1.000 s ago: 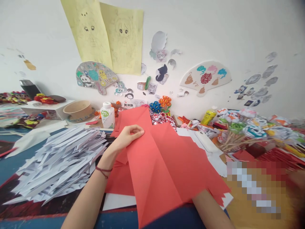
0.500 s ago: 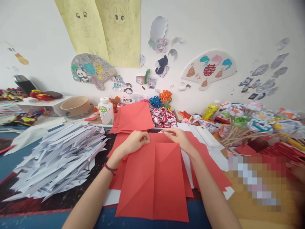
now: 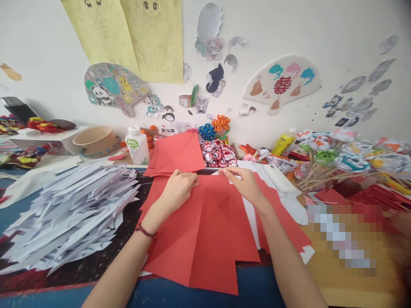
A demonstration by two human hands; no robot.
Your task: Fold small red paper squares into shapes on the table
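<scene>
A creased red paper sheet (image 3: 195,239) lies in front of me with a fold line down its middle, over other red sheets. My left hand (image 3: 181,190) is closed at its upper left edge, gripping the paper between curled fingers. My right hand (image 3: 244,184) hovers over the upper right part of the red sheets, fingers stretched toward the left hand, with nothing visible in them. Behind my left hand, a stack of red paper (image 3: 180,154) rests near the back.
Folded white paper strips (image 3: 73,214) form a large heap on the left. A white bottle (image 3: 137,145) and a tan round container (image 3: 96,139) stand at the back. Paper flowers on sticks (image 3: 324,158) and a white phone-like object (image 3: 281,177) lie to the right.
The red sheet has shifted left and tilted, its fold line now slanting. My left hand has moved slightly left with it. The camera view has also shifted a little.
</scene>
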